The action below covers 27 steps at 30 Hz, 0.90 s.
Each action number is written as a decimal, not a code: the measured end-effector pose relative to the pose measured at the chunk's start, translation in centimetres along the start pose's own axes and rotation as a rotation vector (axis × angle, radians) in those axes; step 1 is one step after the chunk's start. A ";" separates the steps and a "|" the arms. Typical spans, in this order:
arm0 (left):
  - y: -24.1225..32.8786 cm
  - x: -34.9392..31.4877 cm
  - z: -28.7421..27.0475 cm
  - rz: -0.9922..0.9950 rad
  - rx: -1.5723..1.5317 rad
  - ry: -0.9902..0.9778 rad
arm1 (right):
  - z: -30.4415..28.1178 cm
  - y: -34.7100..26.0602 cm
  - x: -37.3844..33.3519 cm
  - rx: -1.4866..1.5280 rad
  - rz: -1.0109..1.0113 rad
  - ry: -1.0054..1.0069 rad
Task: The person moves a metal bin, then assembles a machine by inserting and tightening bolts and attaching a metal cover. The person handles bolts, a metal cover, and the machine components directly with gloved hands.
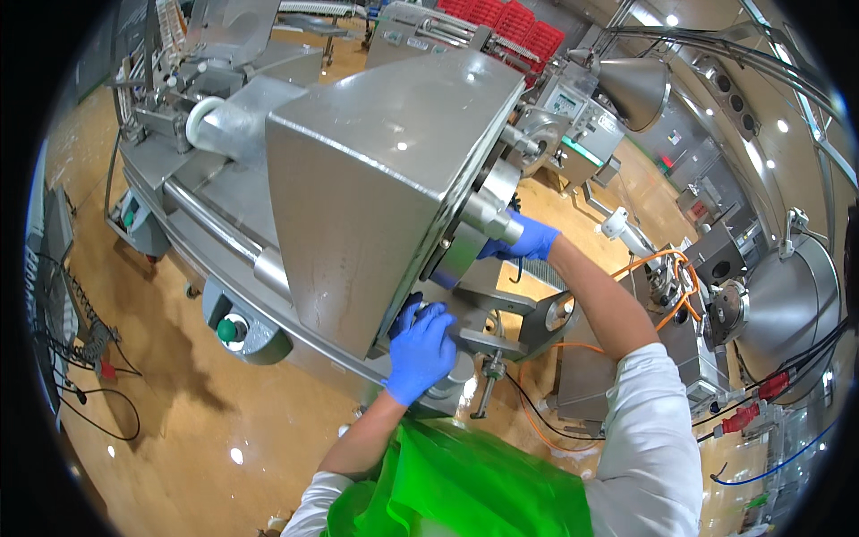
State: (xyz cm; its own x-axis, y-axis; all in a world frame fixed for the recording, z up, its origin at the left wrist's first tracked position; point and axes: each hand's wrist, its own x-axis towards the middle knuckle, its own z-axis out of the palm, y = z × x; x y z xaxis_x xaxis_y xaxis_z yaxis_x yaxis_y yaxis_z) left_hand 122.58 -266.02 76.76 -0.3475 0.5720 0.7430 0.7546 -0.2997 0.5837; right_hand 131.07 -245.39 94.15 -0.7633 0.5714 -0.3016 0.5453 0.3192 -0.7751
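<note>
In front of me stands a large steel machine housing (358, 170) with slanted sides. My left hand (422, 351), in a blue glove, is at the housing's lower right edge. Its fingers are bent together against that edge, and the tips are partly hidden. My right hand (530, 238), also gloved in blue, reaches round the steel cylinder fittings (492, 215) on the machine's right face. The fingers of that hand curl behind the metal, so what they hold is hidden. Below it, a steel hinge bracket (501, 345) juts out, with a T-shaped clamp screw (488, 385) hanging from it.
A steel rail (215, 219) and a box with a green button (227, 330) line the machine's left side. Orange hose (680, 268) and black cables run at the right, near a steel cone-shaped hopper (787, 295). Red crates (501, 27) are stacked far back. The tan floor (179, 430) looks wet.
</note>
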 end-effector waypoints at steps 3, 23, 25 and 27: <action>0.1 0.2 0.5 0.000 -0.010 -0.013 | 0.0 -0.9 -1.3 -0.122 0.040 0.063; 8.2 3.2 8.3 -0.448 0.363 0.182 | -7.3 19.6 -3.3 0.646 -0.245 -0.638; 8.6 3.9 8.9 -0.372 0.445 0.219 | -7.9 19.9 -3.2 0.620 -0.263 -0.629; 10.4 6.5 9.1 -0.220 0.693 0.164 | -7.9 20.5 -3.0 0.656 -0.380 -0.593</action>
State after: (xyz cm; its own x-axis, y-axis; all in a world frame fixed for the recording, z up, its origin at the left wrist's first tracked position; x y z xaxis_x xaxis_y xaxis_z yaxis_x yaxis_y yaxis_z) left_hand 133.23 -258.43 84.67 -0.5690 0.4254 0.7037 0.8170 0.3902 0.4246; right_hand 147.31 -234.62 83.54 -0.9982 -0.0155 -0.0587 0.0606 -0.1849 -0.9809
